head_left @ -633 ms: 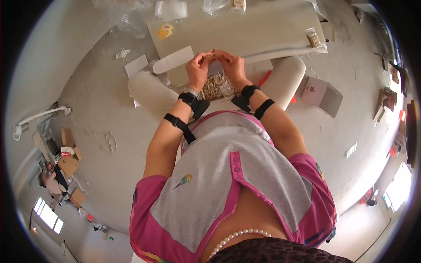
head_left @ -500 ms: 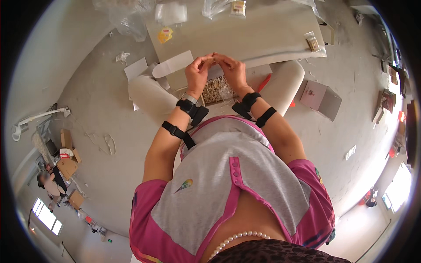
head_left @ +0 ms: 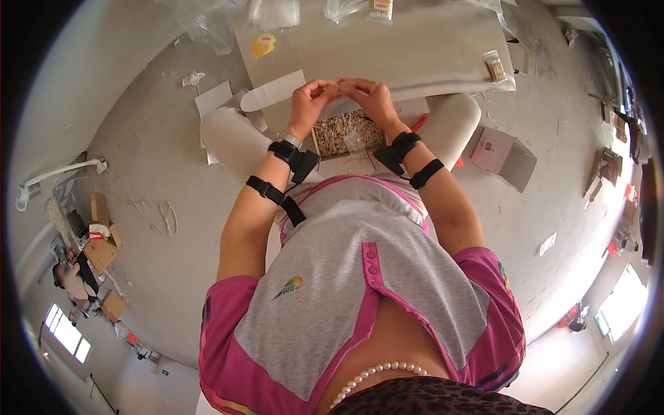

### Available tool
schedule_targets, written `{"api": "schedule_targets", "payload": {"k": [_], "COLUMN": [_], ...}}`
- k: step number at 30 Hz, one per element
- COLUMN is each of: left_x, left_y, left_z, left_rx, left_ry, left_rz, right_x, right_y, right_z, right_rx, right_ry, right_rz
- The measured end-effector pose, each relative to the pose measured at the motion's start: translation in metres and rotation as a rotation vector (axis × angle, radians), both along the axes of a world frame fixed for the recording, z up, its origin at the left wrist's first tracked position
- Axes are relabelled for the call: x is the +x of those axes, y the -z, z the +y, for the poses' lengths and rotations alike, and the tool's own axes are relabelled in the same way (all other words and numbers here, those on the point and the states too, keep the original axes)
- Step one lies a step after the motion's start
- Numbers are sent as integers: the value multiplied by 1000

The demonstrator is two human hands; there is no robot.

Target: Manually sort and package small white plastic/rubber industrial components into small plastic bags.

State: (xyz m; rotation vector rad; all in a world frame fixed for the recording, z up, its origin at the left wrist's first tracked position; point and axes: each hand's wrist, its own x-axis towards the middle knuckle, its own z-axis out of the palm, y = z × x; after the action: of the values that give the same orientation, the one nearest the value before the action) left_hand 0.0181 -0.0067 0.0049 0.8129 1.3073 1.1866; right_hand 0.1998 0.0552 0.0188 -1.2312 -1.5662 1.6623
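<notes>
My left hand and my right hand meet at the near edge of the table. Between their pinched fingertips runs a thin pale stick, small and partly hidden by the fingers. Just below the hands, between my legs, is an open box full of loose pale sticks. A crumpled piece of clear plastic lies on top of them. Left of my left hand, a white card with a rounded end rests at the table's edge.
Stick packets lie at the table's right and far side. A yellow packet is at the left, near clear plastic bags. On the floor to the right stands a white carton. Another person is far left.
My hands have drawn slightly apart, and the thin stick now shows between them. My left wrist has shifted a little left, exposing more of the box.
</notes>
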Motion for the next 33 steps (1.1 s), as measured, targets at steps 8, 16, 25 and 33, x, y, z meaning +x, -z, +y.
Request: {"api": "schedule_targets", "payload": {"k": [8, 16, 25, 33], "left_x": [-12, -15, -11, -13], "left_y": [-16, -9, -8, -25], "left_z": [12, 16, 13, 19], "left_rx": [-261, -242, -181, -238], "left_ry": [89, 95, 143, 284], "left_rz": [-293, -293, -300, 21], "right_x": [4, 5, 11, 16], "right_y": [14, 21, 24, 3], "right_z": [9, 13, 17, 28], "right_rx": [-47, -90, -152, -441], "right_ry": [-26, -58, -50, 69], "right_rz": [36, 75, 40, 141]}}
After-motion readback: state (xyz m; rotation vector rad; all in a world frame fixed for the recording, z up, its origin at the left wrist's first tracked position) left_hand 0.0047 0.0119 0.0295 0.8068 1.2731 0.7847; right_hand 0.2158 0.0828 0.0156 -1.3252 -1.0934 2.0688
